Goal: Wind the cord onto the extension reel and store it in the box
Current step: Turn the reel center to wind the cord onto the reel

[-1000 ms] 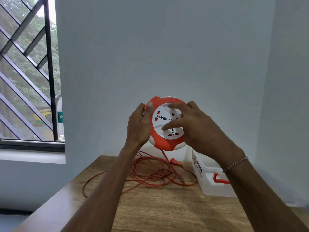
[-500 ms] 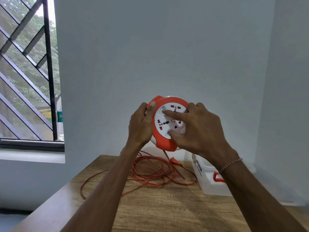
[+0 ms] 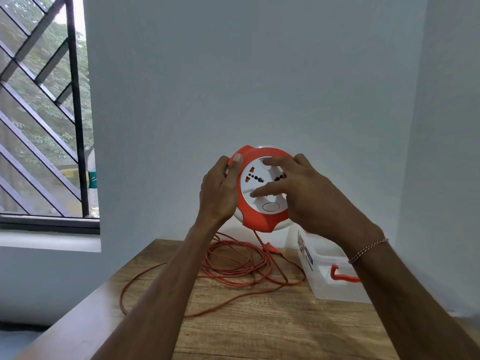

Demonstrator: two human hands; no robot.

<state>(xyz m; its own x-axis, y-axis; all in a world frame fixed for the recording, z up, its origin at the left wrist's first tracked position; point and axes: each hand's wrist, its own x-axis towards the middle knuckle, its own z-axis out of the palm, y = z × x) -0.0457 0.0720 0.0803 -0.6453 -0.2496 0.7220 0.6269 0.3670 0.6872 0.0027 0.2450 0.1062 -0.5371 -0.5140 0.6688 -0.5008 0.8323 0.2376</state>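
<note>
The round orange and white extension reel [image 3: 255, 211] is held up in the air above the table, its socket face toward me. My left hand [image 3: 219, 192] grips its left rim, thumb on the orange edge. My right hand [image 3: 302, 196] lies on the white socket face with fingers spread and touching it. The orange cord [image 3: 233, 266] hangs from the reel's bottom and lies in loose loops on the wooden table [image 3: 259, 328]. The clear plastic box [image 3: 335, 281] with an orange latch stands at the right, partly hidden by my right forearm.
The table stands in a corner, with grey walls behind and to the right. A barred window [image 3: 39, 126] is at the left, with a bottle [image 3: 93, 193] on its sill. One cord loop reaches toward the table's left edge.
The white socket face has turned under my right hand's fingers; the sockets now sit at a different angle and an oval mark shows at the bottom. My left hand keeps its grip.
</note>
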